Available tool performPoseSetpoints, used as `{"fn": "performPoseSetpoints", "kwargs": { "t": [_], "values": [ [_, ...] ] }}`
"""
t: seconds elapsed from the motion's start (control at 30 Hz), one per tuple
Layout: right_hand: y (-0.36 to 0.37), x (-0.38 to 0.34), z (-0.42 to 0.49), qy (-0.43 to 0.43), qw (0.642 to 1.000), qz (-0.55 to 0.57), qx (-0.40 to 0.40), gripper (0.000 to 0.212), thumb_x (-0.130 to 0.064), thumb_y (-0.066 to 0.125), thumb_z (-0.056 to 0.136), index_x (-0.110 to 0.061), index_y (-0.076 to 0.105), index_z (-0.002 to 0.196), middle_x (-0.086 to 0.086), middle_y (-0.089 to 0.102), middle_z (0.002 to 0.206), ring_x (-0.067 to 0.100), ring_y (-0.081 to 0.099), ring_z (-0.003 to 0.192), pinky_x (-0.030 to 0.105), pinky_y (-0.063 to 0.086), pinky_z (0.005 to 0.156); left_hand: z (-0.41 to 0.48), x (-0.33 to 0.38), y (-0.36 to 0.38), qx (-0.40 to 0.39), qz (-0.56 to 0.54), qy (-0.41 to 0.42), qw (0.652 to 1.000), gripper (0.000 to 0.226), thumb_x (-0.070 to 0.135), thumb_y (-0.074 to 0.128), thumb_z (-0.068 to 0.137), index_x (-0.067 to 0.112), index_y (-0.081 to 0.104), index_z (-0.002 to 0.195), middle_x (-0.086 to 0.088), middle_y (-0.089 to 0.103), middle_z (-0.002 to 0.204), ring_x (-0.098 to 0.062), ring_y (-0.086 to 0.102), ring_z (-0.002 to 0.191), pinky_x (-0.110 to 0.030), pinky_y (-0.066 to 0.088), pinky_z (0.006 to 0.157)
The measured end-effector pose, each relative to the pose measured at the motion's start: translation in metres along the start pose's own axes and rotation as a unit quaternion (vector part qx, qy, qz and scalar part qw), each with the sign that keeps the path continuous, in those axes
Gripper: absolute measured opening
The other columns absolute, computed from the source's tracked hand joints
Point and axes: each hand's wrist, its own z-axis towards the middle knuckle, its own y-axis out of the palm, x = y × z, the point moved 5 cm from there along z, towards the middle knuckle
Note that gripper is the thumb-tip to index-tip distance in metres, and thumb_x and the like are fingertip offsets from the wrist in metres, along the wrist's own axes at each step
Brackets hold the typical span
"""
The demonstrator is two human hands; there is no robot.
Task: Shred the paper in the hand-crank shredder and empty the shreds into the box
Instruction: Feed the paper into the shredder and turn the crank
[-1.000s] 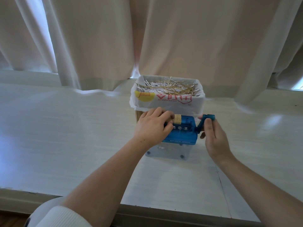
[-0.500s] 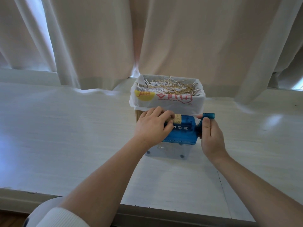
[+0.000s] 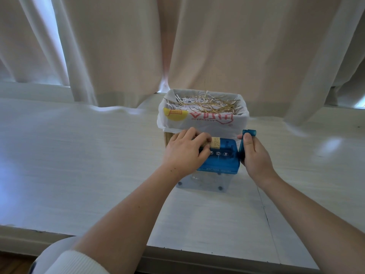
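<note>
Fingers (image 3: pixel 199 138) of the left hand (image 3: pixel 184 150) curled onto the paper (image 3: pixel 215 141), pinching it at the slot. The right hand (image 3: pixel 253 155) gripped the crank (image 3: pixel 249 133). The paper seemed thin and floppy, best held close to the slot. The shredder (image 3: pixel 219 162), probably light and apt to slide, stood on the desk (image 3: pixel 79 155) just before the box (image 3: pixel 205 124).

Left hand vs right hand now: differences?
The left hand rests on the shredder's blue top, fingers curled on the paper strip; the right hand grips the crank handle at the shredder's side. The left hand shows its back; the right hand's thumb points up along the crank. Both touch the shredder.
</note>
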Motion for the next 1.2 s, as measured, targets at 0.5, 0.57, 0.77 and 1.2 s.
{"fn": "performPoseSetpoints", "kwargs": {
  "t": [0.5,0.57,0.77,1.2],
  "values": [
    [0.0,0.001,0.007,0.068,0.997,0.018,-0.037,0.039,-0.052,0.03,0.102,-0.021,0.054,0.097,0.001,0.047,0.07,0.017,0.043,0.059,0.039,0.038,0.062,0.0,-0.002,0.002,-0.002,0.007,-0.004,1.0,0.03,0.048,0.032,0.092,0.038,0.049,0.114,0.012,0.045,0.099,-0.01,0.046,0.092,-0.03,0.036,0.083],
    [0.0,0.002,0.01,0.106,0.993,0.03,-0.05,0.04,-0.051,0.032,0.102,-0.016,0.052,0.099,0.004,0.045,0.069,0.017,0.04,0.056,0.035,0.036,0.054,0.0,-0.001,0.002,-0.006,0.01,-0.002,1.0,0.031,0.047,0.033,0.093,0.038,0.048,0.118,0.012,0.044,0.1,-0.011,0.046,0.093,-0.03,0.037,0.084],
    [0.002,0.001,0.014,0.133,0.989,0.02,-0.058,0.041,-0.047,0.033,0.102,-0.011,0.051,0.105,0.005,0.043,0.07,0.018,0.038,0.055,0.033,0.032,0.052,-0.001,0.0,0.001,-0.002,0.009,-0.01,1.0,0.035,0.046,0.036,0.094,0.038,0.055,0.123,0.011,0.049,0.104,-0.013,0.049,0.099,-0.032,0.04,0.089],
    [0.007,0.004,0.019,0.144,0.987,-0.008,-0.068,0.037,-0.042,0.031,0.102,-0.009,0.047,0.1,0.008,0.041,0.071,0.02,0.036,0.054,0.031,0.032,0.049,-0.001,0.0,0.001,0.004,0.002,-0.005,1.0,0.035,0.046,0.036,0.094,0.035,0.057,0.119,0.01,0.046,0.1,-0.013,0.049,0.096,-0.03,0.039,0.086]
  ]
}}
